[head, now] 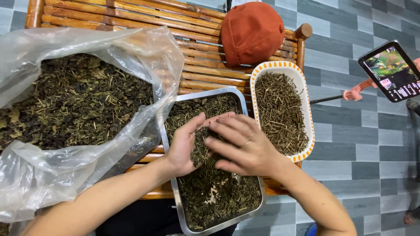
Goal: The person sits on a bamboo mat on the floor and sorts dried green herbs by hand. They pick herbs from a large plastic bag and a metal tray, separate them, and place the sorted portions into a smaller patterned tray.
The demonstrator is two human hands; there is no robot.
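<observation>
A rectangular metal tray (169, 154) full of dark dried leaves and stems lies on a wooden slatted bench. Above its middle, my left hand (183, 146) is cupped palm-up with a small heap of the dried herbs in it. My right hand (243, 146), a ring on one finger, rests palm-down over that heap with fingers spread, touching the herbs. To the right stands a white oblong dish with an orange-patterned rim (306, 94), filled with dry stems.
A large clear plastic bag (65, 170) of dried leaves fills the left side. An orange cap (251, 32) sits at the bench's far edge (302, 32). A tablet on a stand (390, 70) is at the right over grey floor tiles.
</observation>
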